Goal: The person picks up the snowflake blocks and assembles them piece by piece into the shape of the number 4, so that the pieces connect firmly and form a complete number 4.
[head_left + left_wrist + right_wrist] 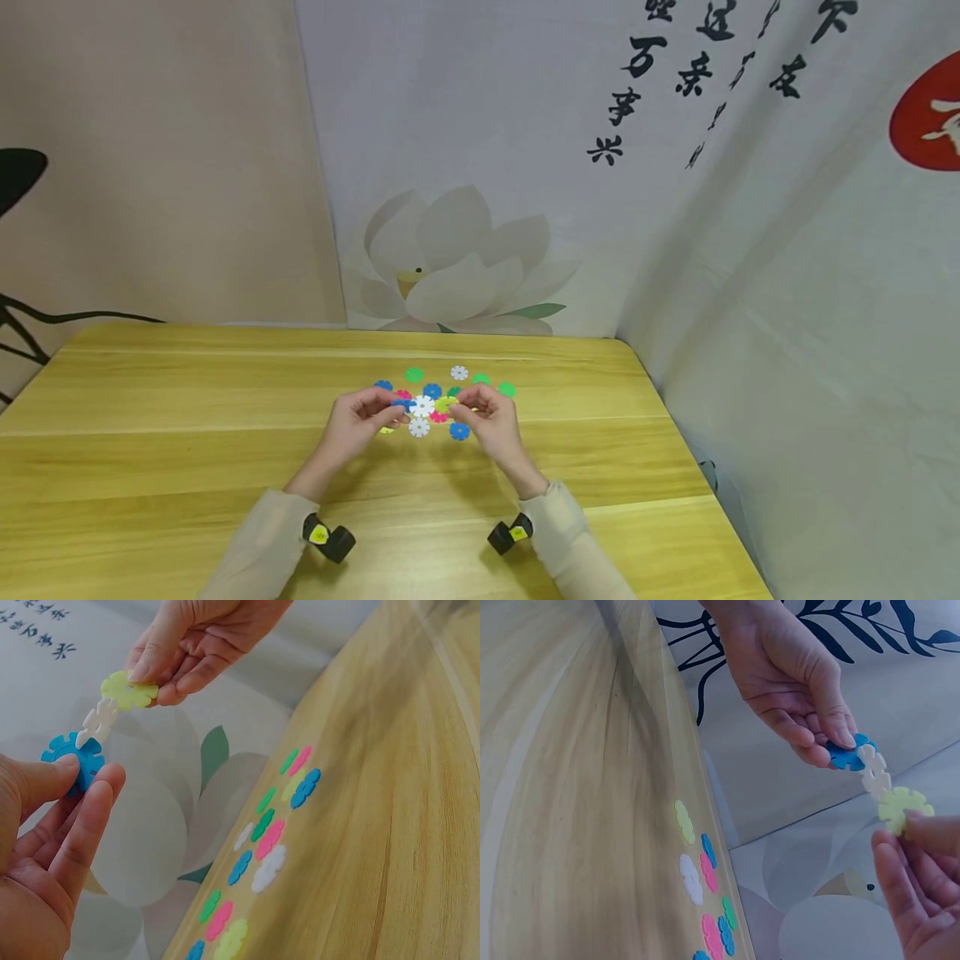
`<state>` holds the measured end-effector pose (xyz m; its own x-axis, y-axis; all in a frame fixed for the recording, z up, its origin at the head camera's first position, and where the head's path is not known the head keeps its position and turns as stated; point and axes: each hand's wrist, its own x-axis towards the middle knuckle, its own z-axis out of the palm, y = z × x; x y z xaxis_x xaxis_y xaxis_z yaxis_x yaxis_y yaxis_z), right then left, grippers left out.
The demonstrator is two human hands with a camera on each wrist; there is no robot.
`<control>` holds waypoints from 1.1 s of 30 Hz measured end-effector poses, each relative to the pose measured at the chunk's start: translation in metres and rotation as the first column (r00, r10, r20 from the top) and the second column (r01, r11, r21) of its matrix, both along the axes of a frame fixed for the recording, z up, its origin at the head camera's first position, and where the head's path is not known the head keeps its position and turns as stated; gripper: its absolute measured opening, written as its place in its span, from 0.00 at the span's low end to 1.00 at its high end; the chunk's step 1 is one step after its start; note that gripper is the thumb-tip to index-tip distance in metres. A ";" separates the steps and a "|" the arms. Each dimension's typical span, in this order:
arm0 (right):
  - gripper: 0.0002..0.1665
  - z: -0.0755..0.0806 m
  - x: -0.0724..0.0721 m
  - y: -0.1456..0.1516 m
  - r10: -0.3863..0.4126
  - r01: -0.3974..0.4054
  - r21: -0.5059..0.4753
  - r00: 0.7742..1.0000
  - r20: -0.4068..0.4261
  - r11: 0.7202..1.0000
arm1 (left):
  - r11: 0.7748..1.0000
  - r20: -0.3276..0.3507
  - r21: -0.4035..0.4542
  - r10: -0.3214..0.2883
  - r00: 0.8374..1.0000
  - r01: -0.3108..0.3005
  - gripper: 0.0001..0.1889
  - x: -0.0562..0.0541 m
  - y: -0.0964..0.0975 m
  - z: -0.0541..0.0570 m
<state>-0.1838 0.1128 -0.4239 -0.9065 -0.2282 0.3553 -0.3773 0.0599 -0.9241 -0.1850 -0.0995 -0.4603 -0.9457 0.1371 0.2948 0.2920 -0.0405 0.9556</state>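
Your left fingers [84, 834] pinched a thumb-covered, seemingly plastic blue disc [89, 759] and your right fingers [897, 879] a notched yellow disc [896, 804].

Plain single colours mark the bright blue disc [91, 760], the white disc [97, 721] and the yellow-green disc [120, 694], while the loose discs [270, 838] come in green, pink, blue, white and yellow. The surface [187, 400] is honey-yellow with streaky wood grain. The pale backdrop [465, 125] carries a white-and-grey lotus [465, 283], black characters [641, 57] and a red oval [911, 92]; the sleeves [262, 542] are beige.
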 end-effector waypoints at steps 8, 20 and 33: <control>0.04 -0.001 0.000 -0.001 -0.012 0.016 0.063 0.997 -0.072 0.998 | 0.999 0.002 -0.025 0.024 1.000 -0.024 0.04 0.000 0.000 -0.001; 0.04 -0.002 0.000 -0.007 0.024 -0.019 0.025 0.975 -0.221 1.000 | 1.000 -0.042 -0.006 0.019 0.999 -0.020 0.05 0.002 0.000 0.001; 0.05 -0.003 -0.003 -0.004 0.106 -0.093 0.061 0.961 -0.257 0.994 | 0.999 -0.073 -0.041 0.007 0.997 -0.010 0.01 0.004 -0.002 0.004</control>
